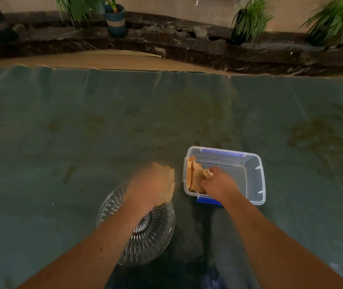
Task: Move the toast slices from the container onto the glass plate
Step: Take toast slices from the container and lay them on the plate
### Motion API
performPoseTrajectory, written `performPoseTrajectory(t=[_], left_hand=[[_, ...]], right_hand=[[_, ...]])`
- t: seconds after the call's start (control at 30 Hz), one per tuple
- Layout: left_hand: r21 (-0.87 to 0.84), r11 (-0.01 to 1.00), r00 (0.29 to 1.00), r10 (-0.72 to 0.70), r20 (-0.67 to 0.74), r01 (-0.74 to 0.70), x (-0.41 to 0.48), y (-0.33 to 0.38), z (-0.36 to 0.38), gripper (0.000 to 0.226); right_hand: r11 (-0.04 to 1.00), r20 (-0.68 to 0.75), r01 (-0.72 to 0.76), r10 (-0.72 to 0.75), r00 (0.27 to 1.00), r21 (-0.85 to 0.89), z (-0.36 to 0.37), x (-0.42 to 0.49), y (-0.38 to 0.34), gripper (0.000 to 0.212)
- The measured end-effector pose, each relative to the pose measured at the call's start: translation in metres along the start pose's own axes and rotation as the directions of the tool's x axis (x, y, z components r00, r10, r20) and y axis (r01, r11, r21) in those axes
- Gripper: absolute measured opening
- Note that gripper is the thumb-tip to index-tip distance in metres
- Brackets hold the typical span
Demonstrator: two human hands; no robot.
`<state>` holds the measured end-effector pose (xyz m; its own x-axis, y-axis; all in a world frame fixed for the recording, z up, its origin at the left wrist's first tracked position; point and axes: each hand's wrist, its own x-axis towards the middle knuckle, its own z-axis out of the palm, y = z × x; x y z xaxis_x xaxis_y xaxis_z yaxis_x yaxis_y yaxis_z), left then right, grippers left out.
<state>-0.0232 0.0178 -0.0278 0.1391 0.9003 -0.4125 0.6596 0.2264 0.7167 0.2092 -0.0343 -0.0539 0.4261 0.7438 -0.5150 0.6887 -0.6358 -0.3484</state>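
Observation:
A clear plastic container (252, 163) with blue clips stands on the green cloth, right of centre. Toast slices (194, 176) lean against its left wall. My right hand (218, 183) reaches into the container and its fingers close on one of these slices. My left hand (147, 185) holds another toast slice (166, 184), blurred, above the far rim of the glass plate (149, 238). The ribbed plate lies left of the container, and my left forearm hides part of it.
A green cloth (82, 132) covers the table. Beyond its far edge runs a dark stone ledge (176, 42) with potted plants (115, 19). The container's blue clip (208, 201) sticks out toward me.

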Motion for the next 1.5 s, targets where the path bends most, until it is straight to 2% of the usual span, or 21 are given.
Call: performPoseTrajectory(t=[0.13,0.3,0.37,0.43,0.5,0.77,0.9,1.0,1.07,1.13,1.2,1.3,1.37,1.43,1.5], left_hand=[[-0.008,1.000,1.000,-0.001,0.007,0.001,0.001,-0.002,-0.002,0.027],[-0.089,0.995,0.998,-0.049,0.041,0.052,0.000,-0.011,-0.019,0.016],[-0.183,0.976,0.992,-0.102,0.078,0.115,-0.003,-0.021,-0.031,0.011],[-0.266,0.947,0.981,-0.153,0.117,0.179,-0.005,-0.033,-0.043,0.008],[-0.290,0.930,0.973,-0.197,0.120,0.224,-0.005,-0.048,-0.057,0.010],[-0.423,0.819,0.920,-0.316,0.230,0.387,0.002,-0.112,-0.097,0.015],[-0.447,0.775,0.888,-0.320,0.331,0.446,0.006,-0.131,-0.097,0.019],[-0.423,0.779,0.878,-0.339,0.337,0.463,0.012,-0.142,-0.093,0.019],[-0.346,0.837,0.901,-0.348,0.260,0.423,0.015,-0.146,-0.090,0.016],[-0.110,0.943,0.946,-0.301,0.120,0.314,0.019,-0.147,-0.088,0.022],[0.172,0.960,0.974,-0.225,0.001,0.222,0.018,-0.144,-0.087,0.045],[0.332,0.936,0.993,-0.104,-0.049,0.115,0.015,-0.142,-0.086,0.067],[0.435,0.900,0.999,-0.004,-0.048,0.025,0.009,-0.142,-0.082,0.075],[0.606,0.790,0.985,0.163,-0.051,-0.099,0.001,-0.143,-0.077,0.076],[0.687,0.666,0.935,0.350,0.056,-0.290,-0.008,-0.145,-0.071,0.064]], right_hand=[[0.991,-0.120,-0.087,0.074,0.990,-0.102,-0.008,-0.003,0.009,0.018],[0.982,-0.264,-0.029,0.079,0.961,0.189,-0.035,-0.023,0.003,0.017],[0.936,-0.202,0.004,0.072,0.977,0.352,-0.040,-0.037,-0.013,0.016],[0.834,-0.069,0.026,0.014,0.998,0.551,-0.032,-0.052,-0.030,0.014],[0.746,0.074,-0.031,-0.025,0.997,0.665,-0.014,-0.062,-0.047,0.013],[0.698,0.272,-0.227,0.047,0.961,0.680,0.077,-0.058,-0.084,0.016],[0.686,0.317,-0.274,0.067,0.946,0.674,0.104,-0.045,-0.086,0.017],[0.712,0.320,-0.278,0.079,0.944,0.645,0.116,-0.035,-0.086,0.016],[0.796,0.275,-0.231,0.085,0.958,0.560,0.119,-0.032,-0.085,0.019],[0.907,0.192,-0.122,0.047,0.980,0.403,0.120,-0.031,-0.083,0.029],[0.964,0.122,-0.050,0.018,0.992,0.260,0.120,-0.035,-0.083,0.032],[0.990,0.054,0.013,-0.021,0.998,0.143,0.117,-0.044,-0.083,0.041],[0.993,-0.029,0.111,-0.110,0.994,0.038,0.118,-0.053,-0.083,0.051],[0.968,-0.113,0.234,-0.243,0.963,-0.091,0.121,-0.062,-0.081,0.058],[0.902,-0.095,0.373,-0.400,0.912,-0.218,0.127,-0.072,-0.082,0.059]])
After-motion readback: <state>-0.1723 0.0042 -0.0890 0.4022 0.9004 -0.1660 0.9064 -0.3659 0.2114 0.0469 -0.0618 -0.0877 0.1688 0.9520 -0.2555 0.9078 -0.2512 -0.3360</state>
